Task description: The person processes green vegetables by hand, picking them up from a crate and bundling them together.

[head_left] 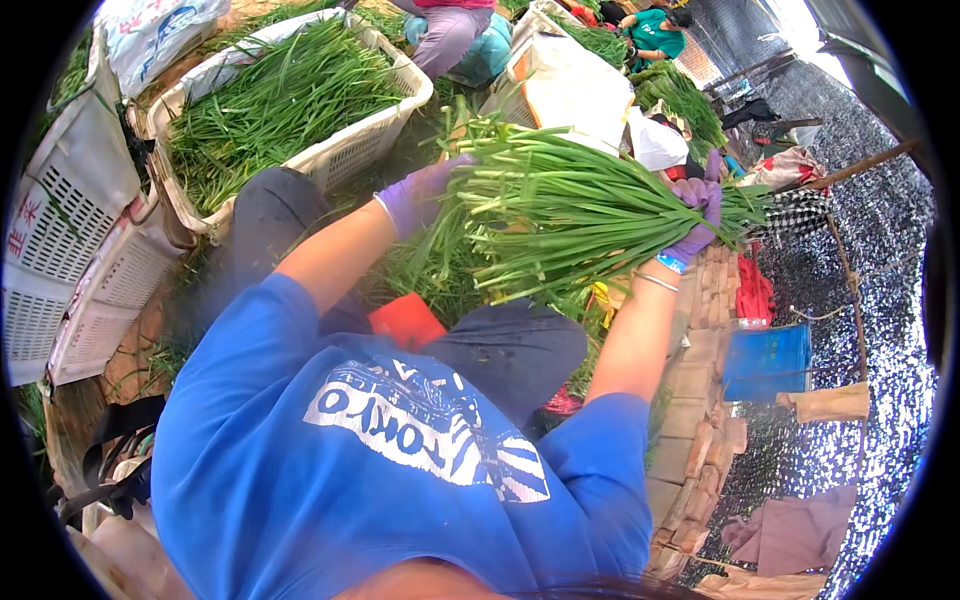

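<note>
A thick bunch of garlic chives [570, 205] lies across the air in front of me, pale cut ends to the left and leaf tips to the right. My right hand [700, 215], in a purple glove, is wrapped round it near the leafy end. At the stalk ends is my left hand [415, 197], also gloved in purple; its fingers are blurred and partly hidden by stalks, so its grip is unclear. Loose chives [430, 270] hang and lie below the bunch, over the ground between my legs. A red object [407, 319] shows between my knees.
A white plastic crate [345, 160] heaped with chives stands at the far left, beside stacked white crates [85, 250]. Another crate with a white sack [580, 90] is ahead. People sit further off. Bricks [705, 450] and a blue bin [767, 362] line the right.
</note>
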